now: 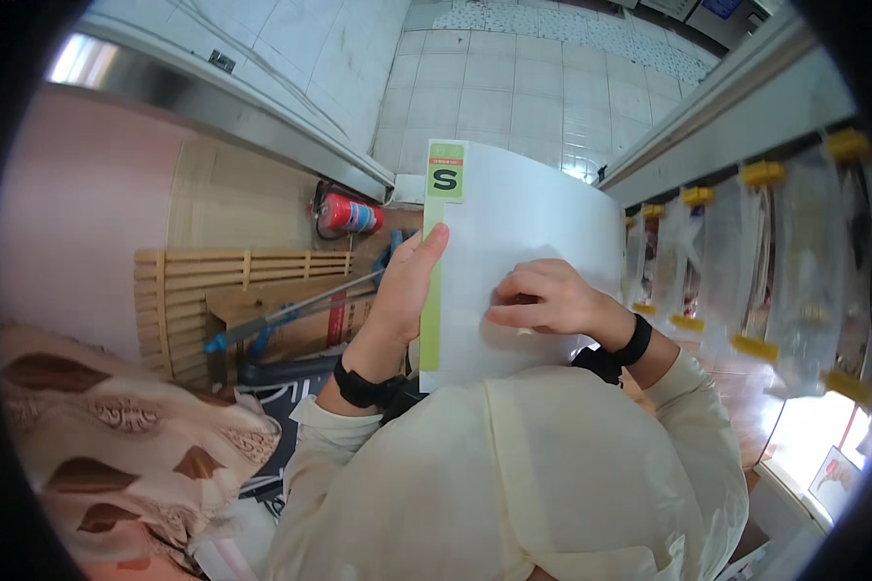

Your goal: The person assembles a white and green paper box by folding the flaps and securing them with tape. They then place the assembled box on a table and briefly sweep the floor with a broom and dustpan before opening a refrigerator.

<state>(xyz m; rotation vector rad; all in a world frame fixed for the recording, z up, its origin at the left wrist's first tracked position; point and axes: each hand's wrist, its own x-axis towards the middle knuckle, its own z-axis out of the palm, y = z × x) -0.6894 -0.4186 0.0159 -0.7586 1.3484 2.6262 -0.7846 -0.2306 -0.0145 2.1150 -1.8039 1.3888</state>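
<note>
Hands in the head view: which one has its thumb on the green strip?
The left hand: its thumb crosses the green strip, while the right hand curls over the white sheet.

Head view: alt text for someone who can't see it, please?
A person's left hand grips a large white sheet by its green left edge, the right hand bent over its surface. A red fire extinguisher is at left, clear pouches with yellow clips at right.

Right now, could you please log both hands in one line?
left hand: holds white sheet at green left edge | right hand: curled over sheet, contact unclear | nearby: red fire extinguisher, left side
</note>
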